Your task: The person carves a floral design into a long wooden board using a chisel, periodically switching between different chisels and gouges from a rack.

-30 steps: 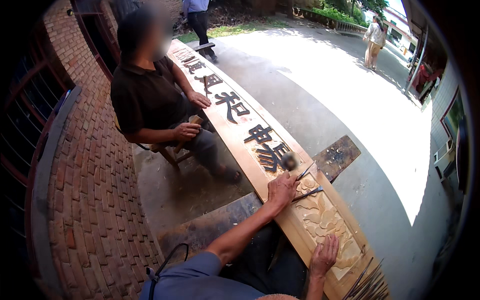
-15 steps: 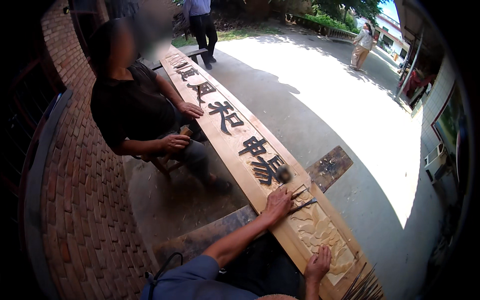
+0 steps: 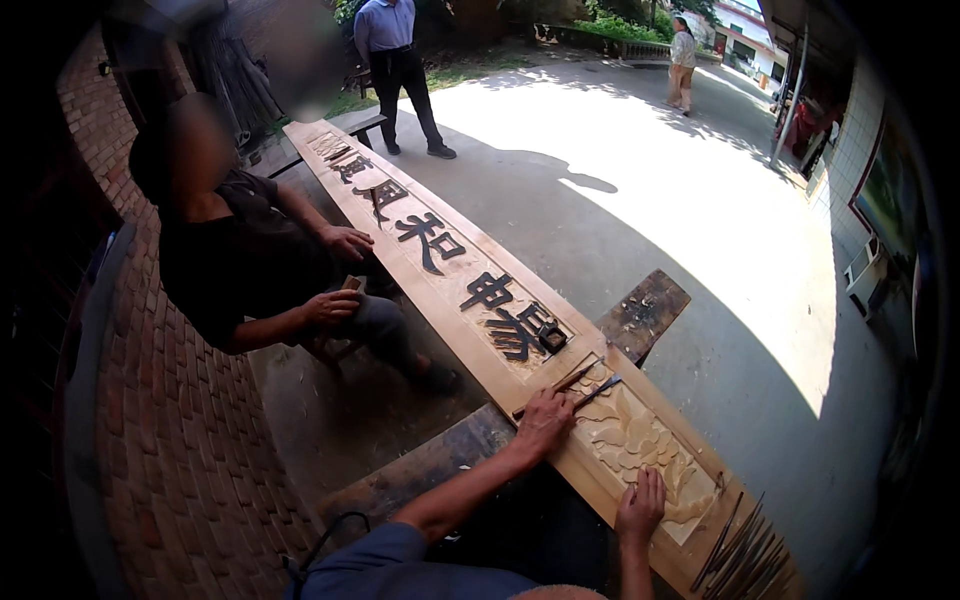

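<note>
A long wooden signboard (image 3: 462,325) is stretching diagonally from the upper left of the frame to the lower right, where a floral relief panel (image 3: 635,430) is being framed by a plain wooden border. Two chisels (image 3: 601,388) are lying side by side across the upper end of the relief, their blades pointing toward the upper right. The left hand (image 3: 547,422) is being held low over the chisel handles with its fingers bent; whether a handle is being grasped cannot be told. The right hand (image 3: 640,510) is being rested on the lower left part of the relief, its fingers drawn together; whether anything is being gripped beneath them cannot be told.

Just above the relief, a small dark object (image 3: 552,337) is sitting by the nearest of the raised black characters (image 3: 430,243), which are running along the board. In the lower right, a bundle of slender carving tools (image 3: 745,550) is being supported on the board's end. A stained dark worktop (image 3: 645,305) is showing beneath the board.

At the left, a block of wood (image 3: 351,284) is being held by a seated co-worker (image 3: 235,265) in dark clothing. A brick wall (image 3: 170,440) is filling the lower left. Toward the top, a person in a light blue shirt (image 3: 388,28) is standing, and sunlit paving (image 3: 700,220) is spreading rightward.
</note>
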Motion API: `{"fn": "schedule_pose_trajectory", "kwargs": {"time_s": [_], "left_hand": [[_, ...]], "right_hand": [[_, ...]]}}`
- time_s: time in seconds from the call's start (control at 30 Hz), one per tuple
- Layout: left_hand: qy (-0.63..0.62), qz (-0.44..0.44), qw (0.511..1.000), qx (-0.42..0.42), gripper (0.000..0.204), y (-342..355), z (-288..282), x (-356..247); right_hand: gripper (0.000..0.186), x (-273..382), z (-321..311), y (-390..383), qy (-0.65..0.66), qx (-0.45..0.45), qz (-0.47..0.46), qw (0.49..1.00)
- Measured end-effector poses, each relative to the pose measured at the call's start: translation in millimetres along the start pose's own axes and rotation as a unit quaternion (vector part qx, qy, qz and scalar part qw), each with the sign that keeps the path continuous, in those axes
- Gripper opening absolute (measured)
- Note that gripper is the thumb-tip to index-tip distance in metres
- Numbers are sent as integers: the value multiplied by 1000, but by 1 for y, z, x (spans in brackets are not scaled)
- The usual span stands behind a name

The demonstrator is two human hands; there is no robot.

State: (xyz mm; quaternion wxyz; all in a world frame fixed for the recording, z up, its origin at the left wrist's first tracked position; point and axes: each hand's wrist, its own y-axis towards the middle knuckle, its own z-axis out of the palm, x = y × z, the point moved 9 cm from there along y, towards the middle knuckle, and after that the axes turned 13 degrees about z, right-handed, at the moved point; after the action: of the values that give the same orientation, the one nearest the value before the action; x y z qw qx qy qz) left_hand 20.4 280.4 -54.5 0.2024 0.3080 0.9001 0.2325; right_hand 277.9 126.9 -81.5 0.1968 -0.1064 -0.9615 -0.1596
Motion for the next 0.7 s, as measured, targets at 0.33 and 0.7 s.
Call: {"fn": "schedule_pose_trajectory", "kwargs": {"time_s": [0.33,0.7], "left_hand": [[-38,24,992,114,12,9,-17,-49],[-31,254,965,60,31,19,-117,-165]], "right_hand": [[44,9,-29,0,57,-27,-3,998],[53,102,-87,12,189,59,-132,971]]}}
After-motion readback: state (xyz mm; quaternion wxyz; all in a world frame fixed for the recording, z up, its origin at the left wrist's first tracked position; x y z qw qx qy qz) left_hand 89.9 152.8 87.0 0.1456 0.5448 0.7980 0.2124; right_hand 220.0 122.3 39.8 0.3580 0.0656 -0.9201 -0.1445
